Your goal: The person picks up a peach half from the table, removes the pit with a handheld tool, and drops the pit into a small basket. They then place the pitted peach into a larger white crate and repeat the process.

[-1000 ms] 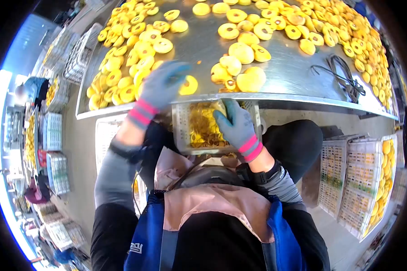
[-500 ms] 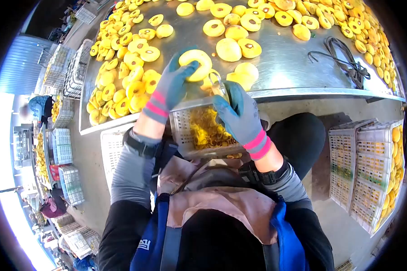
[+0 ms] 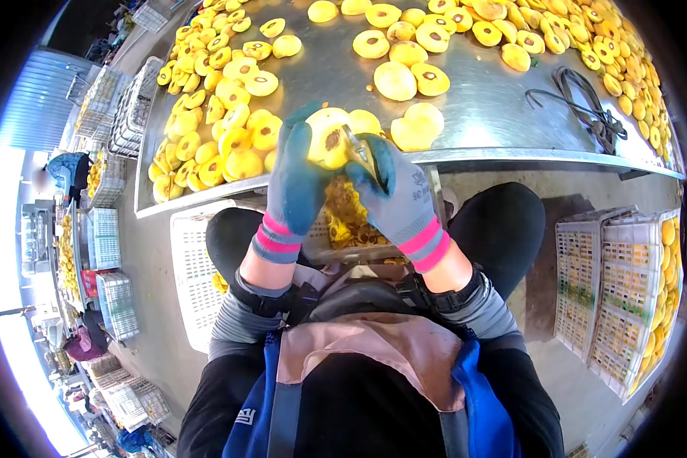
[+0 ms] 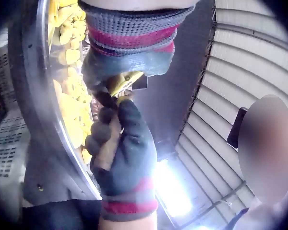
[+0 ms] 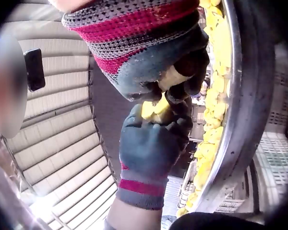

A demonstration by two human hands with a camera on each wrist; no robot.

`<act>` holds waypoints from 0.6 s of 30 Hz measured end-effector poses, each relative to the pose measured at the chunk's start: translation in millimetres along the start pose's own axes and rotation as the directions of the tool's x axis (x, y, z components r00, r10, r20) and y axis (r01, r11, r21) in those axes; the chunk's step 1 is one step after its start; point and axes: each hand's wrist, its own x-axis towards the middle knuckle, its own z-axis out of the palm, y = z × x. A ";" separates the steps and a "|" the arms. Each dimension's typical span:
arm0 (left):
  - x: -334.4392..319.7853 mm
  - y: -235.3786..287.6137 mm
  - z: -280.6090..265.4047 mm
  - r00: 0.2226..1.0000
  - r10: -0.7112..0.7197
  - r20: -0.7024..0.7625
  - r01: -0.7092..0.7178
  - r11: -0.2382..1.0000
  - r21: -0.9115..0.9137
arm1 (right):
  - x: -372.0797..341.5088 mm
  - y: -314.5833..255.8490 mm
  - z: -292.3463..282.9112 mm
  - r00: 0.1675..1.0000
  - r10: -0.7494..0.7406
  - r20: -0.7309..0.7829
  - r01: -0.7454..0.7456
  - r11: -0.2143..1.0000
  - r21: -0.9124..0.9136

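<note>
Fingers of the gloved left hand point(image 3: 290, 183) are curled around a halved yellow fruit point(image 3: 324, 126), held just above the near edge of the desk point(image 3: 496, 107), its cut face and dark centre point(image 3: 334, 139) turned to the head camera. By the fingers of the gloved right hand point(image 3: 404, 183), a pale-handled tool point(image 5: 175, 79) is gripped, its metal tip brought to the right side of that dark centre; how deep the tip is set, if at all, cannot be told.

The coring of a single half is judged to be the step in hand. For the next move, a firm hold by the left hand appears to be called for, with the tip worked around the dark centre so that it is lifted out and the surrounding flesh is left whole; should the grip be loosened, a slip toward the left fingers could be feared.

Below the desk's near edge, yellow and brown scraps point(image 3: 351, 217) are held in a plastic crate point(image 3: 359, 253). At the desk's left side, fruit halves are heaped point(image 3: 237, 137); a few more point(image 3: 395, 80) are scattered mid-desk, and a larger heap point(image 3: 580, 38) is spread along its far right. A dark cable point(image 3: 604, 126) is left coiled on the desk's right. On the floor right of the desk, fruit-filled crates point(image 3: 576, 282) are stood.
</note>
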 end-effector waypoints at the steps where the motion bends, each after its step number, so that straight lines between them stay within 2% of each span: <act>1: -0.5 -2.4 -0.8 0.999 -0.033 0.014 0.033 0.999 -0.036 | 0.2 0.0 0.1 1.000 -0.004 -0.005 0.004 1.000 -0.005; 3: -1.4 1.0 -6.1 0.998 -0.026 0.065 0.024 0.999 0.031 | 0.9 0.1 -2.8 0.990 0.129 0.054 -0.137 0.975 0.177; 5: -2.2 14.8 -16.9 0.989 0.039 0.146 -0.072 0.971 0.229 | 5.1 -0.5 -5.9 0.997 0.069 0.016 -0.071 0.978 0.195; 7: -3.3 36.4 -16.3 0.969 -0.194 0.152 0.205 0.977 -0.060 | 9.5 -1.4 -7.0 0.977 -0.191 -0.097 0.195 0.980 0.031; 9: -4.7 29.5 -17.4 0.951 -0.249 0.183 0.300 0.886 -0.352 | 6.0 -1.9 -0.8 0.999 0.036 0.012 -0.038 0.971 0.237; 10: -4.7 27.6 -17.9 0.940 -0.277 0.198 0.339 0.807 -0.484 | 4.1 -3.8 0.8 0.995 0.086 0.047 -0.096 0.957 0.274; 12: -7.6 32.5 -15.9 0.971 -0.206 0.125 0.240 0.797 -0.554 | 0.0 -7.9 3.8 0.976 0.185 0.118 -0.214 0.916 0.338; 13: -8.6 28.1 -22.8 0.944 -0.268 0.193 0.326 0.662 -0.675 | -3.2 -9.0 7.0 0.982 0.153 0.115 -0.179 0.943 0.281; 14: -11.5 7.4 -21.1 0.952 -0.289 0.104 0.288 0.725 -0.626 | -4.5 -9.3 10.6 0.986 0.119 0.113 -0.142 0.965 0.223; 15: -17.0 -26.4 -15.4 0.953 -0.303 0.013 0.256 0.782 -0.568 | -4.6 -9.1 14.0 0.998 -0.063 0.032 0.057 0.986 0.158; 18: -19.5 -39.0 -12.1 0.916 -0.366 -0.165 0.223 0.805 -0.550 | -7.2 -3.4 20.9 0.968 -0.241 -0.072 0.243 0.970 0.030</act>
